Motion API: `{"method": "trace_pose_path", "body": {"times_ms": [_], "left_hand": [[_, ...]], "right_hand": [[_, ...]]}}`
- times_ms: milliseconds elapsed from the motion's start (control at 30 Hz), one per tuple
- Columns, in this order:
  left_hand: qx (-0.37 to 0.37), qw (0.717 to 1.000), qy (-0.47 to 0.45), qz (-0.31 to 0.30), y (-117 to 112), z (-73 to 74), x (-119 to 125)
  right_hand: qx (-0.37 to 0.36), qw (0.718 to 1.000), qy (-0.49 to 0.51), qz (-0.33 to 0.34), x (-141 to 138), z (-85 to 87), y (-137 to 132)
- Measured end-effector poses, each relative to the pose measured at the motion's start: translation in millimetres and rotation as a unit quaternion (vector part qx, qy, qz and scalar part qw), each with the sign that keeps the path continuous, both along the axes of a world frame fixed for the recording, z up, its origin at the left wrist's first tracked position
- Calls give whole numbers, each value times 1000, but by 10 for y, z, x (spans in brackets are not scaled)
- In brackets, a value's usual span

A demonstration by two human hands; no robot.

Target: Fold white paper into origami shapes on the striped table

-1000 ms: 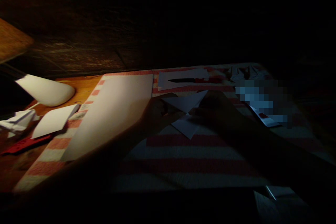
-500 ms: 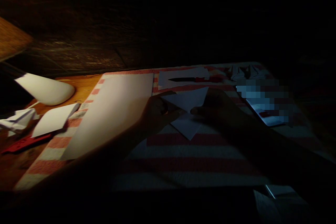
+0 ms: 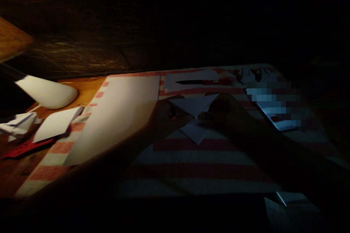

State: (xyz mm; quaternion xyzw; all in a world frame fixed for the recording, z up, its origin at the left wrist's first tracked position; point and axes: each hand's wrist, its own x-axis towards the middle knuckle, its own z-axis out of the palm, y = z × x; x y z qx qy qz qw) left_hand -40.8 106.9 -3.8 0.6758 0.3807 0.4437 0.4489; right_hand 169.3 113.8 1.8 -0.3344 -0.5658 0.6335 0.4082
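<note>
A small folded piece of white paper is held between my two hands, just above a red-and-white striped cloth. One pointed corner hangs toward me and a wide triangular flap lies at the top. My left hand grips its left side, fingers closed. On the right edge, my right hand pinches the paper near its middle, the thumb close to the crease. Deep shadow hides most of the fingers.
A large white sheet lies left of my hands. Beyond them a knife rests on a smaller sheet. A lit phone-like device lies right. Further left are a white lamp part, folded paper and a red-handled tool.
The paper's upper flap has tilted lower and flatter, its right tip dropping a little. Both hands keep their hold in nearly the same place.
</note>
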Motion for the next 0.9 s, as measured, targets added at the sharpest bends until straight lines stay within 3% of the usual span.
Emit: {"method": "trace_pose_path", "body": {"times_ms": [200,367,600,800,900], "left_hand": [[-60,997,-32,-27,38,4,-18],[-82,996,-22,-6,86,1,-31],[-143,986,-52,-60,90,-26,-60],[-153,983,-26,-99,100,-42,-99],[-85,986,53,-136,109,15,-109]], "right_hand": [[-7,1000,-11,1,36,-31,35],[-12,1000,-21,-9,58,-110,95],[8,999,-33,27,61,-72,80],[45,996,-56,58,97,-42,77],[101,986,-83,103,118,-23,94]]}}
